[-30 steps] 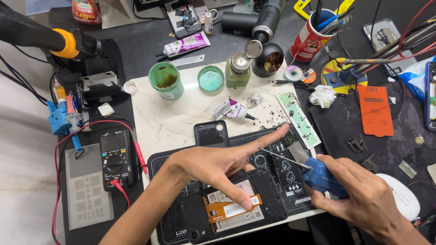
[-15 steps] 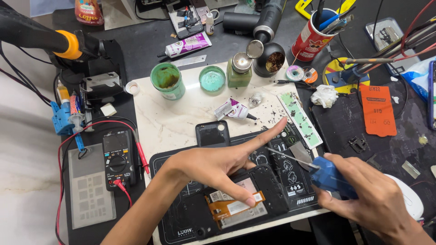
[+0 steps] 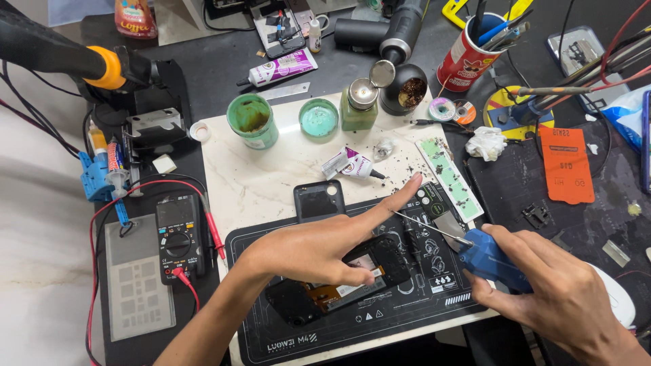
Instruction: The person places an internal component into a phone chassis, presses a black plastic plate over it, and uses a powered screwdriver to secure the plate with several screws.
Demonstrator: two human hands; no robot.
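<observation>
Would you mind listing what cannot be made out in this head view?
- Opened phone: its middle is hidden under the left hand.
- Blue tool: its rear is covered by the right hand.
- Tool tip: too thin to tell whether it touches the fingertip.

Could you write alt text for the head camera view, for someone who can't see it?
A person's left hand presses on an opened phone lying on a black work mat, index finger extended, while the right hand grips a blue screwdriver. A multimeter, glue tubes and small jars sit around them.
</observation>
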